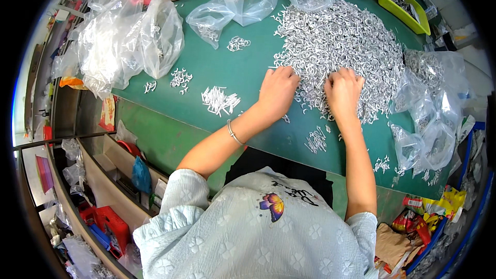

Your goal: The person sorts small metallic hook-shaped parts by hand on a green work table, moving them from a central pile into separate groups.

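A big heap of small, curved silver metal pieces (351,36) covers the right half of the green table. My left hand (279,92) rests at the heap's left edge, its fingers curled and pressed together. My right hand (344,93) is at the near part of the heap, fingers bent down among the pieces. Whatever either hand pinches is hidden or too small to make out. Left of my left hand lies a small pile of white sticks (220,100). A pile of thin silver pieces (315,140) lies between my forearms near the table's edge.
Clear plastic bags (116,41) crowd the table's left end, and more bags (426,124) lie at the right. Small groups of silver pieces (181,79) dot the green table (170,104). A yellow-green basket (403,5) stands far right. Open drawers (111,170) are at lower left.
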Demonstrator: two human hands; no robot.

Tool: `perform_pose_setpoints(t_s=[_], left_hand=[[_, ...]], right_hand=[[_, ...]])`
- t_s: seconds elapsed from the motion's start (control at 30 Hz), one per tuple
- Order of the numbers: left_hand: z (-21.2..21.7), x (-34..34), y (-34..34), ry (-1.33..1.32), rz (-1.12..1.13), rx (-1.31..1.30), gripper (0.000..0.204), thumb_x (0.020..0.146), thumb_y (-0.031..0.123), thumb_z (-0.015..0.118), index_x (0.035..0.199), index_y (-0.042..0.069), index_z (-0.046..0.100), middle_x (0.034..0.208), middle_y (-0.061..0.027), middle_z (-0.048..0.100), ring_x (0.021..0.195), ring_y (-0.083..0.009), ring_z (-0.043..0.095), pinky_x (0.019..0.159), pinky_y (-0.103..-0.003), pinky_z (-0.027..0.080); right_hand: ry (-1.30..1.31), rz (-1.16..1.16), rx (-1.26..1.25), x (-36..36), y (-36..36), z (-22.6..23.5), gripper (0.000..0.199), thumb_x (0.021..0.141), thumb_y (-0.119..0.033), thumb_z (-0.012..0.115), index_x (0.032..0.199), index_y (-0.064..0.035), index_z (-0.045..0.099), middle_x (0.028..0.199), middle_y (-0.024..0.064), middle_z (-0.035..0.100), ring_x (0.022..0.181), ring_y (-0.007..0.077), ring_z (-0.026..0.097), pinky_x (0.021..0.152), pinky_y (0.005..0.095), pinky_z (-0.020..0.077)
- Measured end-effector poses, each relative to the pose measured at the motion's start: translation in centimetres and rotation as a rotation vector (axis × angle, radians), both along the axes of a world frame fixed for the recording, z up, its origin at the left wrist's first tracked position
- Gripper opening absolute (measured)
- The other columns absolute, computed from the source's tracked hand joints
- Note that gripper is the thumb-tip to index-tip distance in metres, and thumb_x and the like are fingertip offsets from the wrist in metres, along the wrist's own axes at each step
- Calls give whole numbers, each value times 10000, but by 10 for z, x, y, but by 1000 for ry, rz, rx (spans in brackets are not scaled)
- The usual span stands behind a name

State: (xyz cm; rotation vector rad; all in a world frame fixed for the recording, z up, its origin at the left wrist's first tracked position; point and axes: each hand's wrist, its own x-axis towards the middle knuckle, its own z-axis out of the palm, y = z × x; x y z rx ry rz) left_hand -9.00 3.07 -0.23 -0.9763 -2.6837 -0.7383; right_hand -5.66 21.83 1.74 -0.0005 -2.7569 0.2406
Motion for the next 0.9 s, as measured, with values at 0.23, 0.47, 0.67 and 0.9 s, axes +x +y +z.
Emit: perform_pose_setpoints(t_s=[0.23, 0.47, 0.67, 0.9], left_hand=[[17, 13, -6, -147, 47, 267, 47, 850, 48, 634, 888, 45, 662, 828, -92, 628, 820, -287, 598, 734, -385, 424], [29, 51, 19, -369, -261, 416, 90, 849, -4, 611, 920, 28, 656, 863, -139, 643, 844, -334, 616, 769, -397, 467], [2, 81, 32, -220, -403, 309, 195, 782, -55, 633, 959, 26, 650, 1043, -104, 626, 975, -295, 594, 831, -388, 444], [4, 90, 25, -221, -428, 258, 232, 765, -53, 649, 986, 16, 632, 1068, -109, 599, 984, -296, 577, 843, -393, 425]], right_hand=[[-148, -71, -812, 34, 26, 13, 78, 790, -53, 706, 817, 19, 696, 709, 69, 669, 627, 112, 594, 625, 272, 466], [-181, -144, -1110, 63, 28, 21, 62, 797, -17, 732, 825, 28, 698, 705, 6, 652, 656, 52, 555, 601, 215, 445], [46, -154, -1052, 113, 37, 37, 103, 795, 14, 716, 897, 20, 703, 770, 26, 669, 726, 83, 574, 683, 240, 465], [774, -646, -584, 221, 102, 70, 162, 920, 19, 582, 1051, 59, 669, 993, 88, 661, 902, 140, 609, 823, 259, 483]])
